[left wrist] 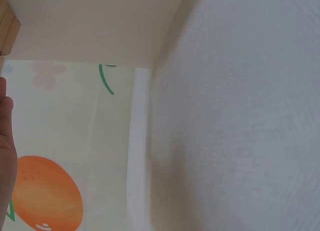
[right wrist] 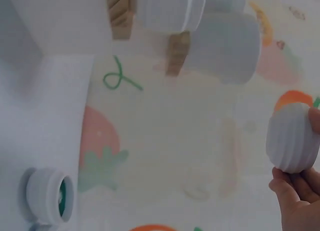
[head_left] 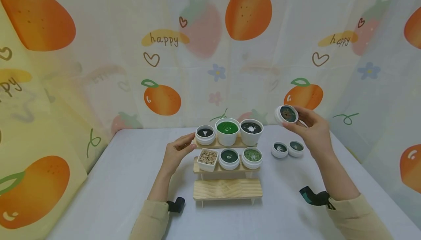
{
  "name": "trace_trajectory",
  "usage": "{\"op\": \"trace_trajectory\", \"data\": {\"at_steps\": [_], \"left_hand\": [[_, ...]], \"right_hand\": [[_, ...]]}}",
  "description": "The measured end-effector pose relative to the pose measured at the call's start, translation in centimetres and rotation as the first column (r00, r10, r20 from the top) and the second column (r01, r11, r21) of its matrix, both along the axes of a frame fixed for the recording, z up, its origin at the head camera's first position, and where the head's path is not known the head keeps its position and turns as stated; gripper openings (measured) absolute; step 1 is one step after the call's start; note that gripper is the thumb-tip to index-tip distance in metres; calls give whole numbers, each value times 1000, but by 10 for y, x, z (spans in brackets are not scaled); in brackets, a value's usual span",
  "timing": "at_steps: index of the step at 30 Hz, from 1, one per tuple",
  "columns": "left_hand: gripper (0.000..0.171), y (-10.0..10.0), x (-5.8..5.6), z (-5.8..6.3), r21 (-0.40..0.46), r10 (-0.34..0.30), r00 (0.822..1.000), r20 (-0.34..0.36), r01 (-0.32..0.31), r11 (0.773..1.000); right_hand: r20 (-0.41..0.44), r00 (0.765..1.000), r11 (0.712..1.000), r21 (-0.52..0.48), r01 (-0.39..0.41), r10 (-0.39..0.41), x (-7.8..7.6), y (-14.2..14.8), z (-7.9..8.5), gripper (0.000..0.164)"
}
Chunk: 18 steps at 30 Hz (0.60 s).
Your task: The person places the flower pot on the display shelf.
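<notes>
My right hand (head_left: 312, 128) holds a small white ribbed round pot (head_left: 287, 114) above the table, its dark top with a brownish centre tilted toward me. The ribbed side of that pot (right wrist: 292, 138) shows between fingers and thumb in the right wrist view. My left hand (head_left: 177, 154) reaches to the left end of the top wooden step, its fairly straight fingertips beside a white pot with a dark top (head_left: 205, 134). Only the edge of this hand (left wrist: 6, 146) shows in the left wrist view; whether it touches pot or step is hard to tell.
A three-step wooden stand (head_left: 228, 189) carries several white pots on its upper two steps, including a green-topped cup (head_left: 227, 131) and a square dish of beige bits (head_left: 207, 159). Two small pots, one left (head_left: 280, 150) and one right (head_left: 296, 148), stand on the table.
</notes>
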<state>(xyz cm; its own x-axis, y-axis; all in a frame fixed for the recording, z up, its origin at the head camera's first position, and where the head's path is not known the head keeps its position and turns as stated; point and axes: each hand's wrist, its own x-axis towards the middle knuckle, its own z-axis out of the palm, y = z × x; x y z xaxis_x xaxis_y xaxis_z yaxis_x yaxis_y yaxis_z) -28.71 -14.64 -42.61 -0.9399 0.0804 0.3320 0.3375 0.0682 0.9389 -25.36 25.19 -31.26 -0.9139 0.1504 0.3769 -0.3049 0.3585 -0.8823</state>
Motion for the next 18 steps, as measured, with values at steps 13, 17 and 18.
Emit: {"op": "trace_trajectory", "data": {"at_steps": [13, 17, 18], "left_hand": [[44, 0, 0, -1, -7, 0, 1000, -4, 0, 1000], [44, 0, 0, 0, -3, 2, 1000, -4, -2, 1000], [44, 0, 0, 0, 0, 2, 1000, -5, -2, 1000]], "right_hand": [[-26, 972, 970, 66, -233, 235, 23, -38, 15, 58], [-35, 954, 950, 105, -293, 298, 28, -48, 17, 56], [-32, 950, 946, 118, -303, 309, 30, -51, 17, 57]]}}
